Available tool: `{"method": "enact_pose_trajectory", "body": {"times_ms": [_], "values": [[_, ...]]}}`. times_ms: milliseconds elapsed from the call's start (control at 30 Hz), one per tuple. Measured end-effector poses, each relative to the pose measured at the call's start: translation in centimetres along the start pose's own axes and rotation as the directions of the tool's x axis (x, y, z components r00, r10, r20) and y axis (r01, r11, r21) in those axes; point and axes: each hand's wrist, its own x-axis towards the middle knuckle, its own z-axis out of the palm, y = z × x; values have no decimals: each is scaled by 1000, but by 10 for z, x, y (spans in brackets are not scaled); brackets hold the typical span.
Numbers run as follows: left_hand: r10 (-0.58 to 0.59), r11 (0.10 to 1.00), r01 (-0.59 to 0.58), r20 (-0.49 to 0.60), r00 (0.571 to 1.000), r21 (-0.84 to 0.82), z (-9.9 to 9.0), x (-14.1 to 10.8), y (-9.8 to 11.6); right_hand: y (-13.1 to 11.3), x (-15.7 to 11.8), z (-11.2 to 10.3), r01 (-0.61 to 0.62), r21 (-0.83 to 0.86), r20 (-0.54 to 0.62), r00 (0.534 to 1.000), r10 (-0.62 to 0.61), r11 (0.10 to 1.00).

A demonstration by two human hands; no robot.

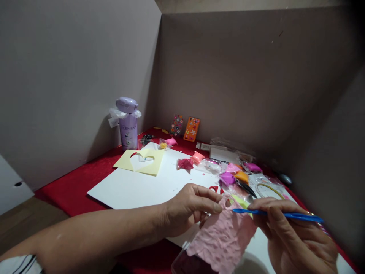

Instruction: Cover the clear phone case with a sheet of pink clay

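Tilted above the white board, a clear phone case is coated over most of its back with rough pink clay; its lower end is bare and see-through. Fingers and thumb of my left hand pinch the case near its upper left corner, beside the camera hole. My right hand is closed round a blue modelling tool, held like a pen. The tool's tip lies at the pink clay just right of the hole. Behind the hands, red-handled scissors are partly hidden.
A white board lies on the red cloth. Yellow paper with a heart cut-out rests on it. Several clay packets, including a purple one, sit at right. A purple bottle and orange phone case stand behind.
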Motion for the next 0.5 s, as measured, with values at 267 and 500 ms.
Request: {"method": "enact_pose_trajectory", "body": {"times_ms": [267, 500], "values": [[-14, 999, 14, 3, 1000, -29, 0, 0, 0, -4, -1, 0, 45, -12, -19, 999, -46, 999], [33, 999, -34, 42, 999, 7, -1, 0, 0, 0, -2, -1, 98, -110, -20, 995, -101, 989]]}}
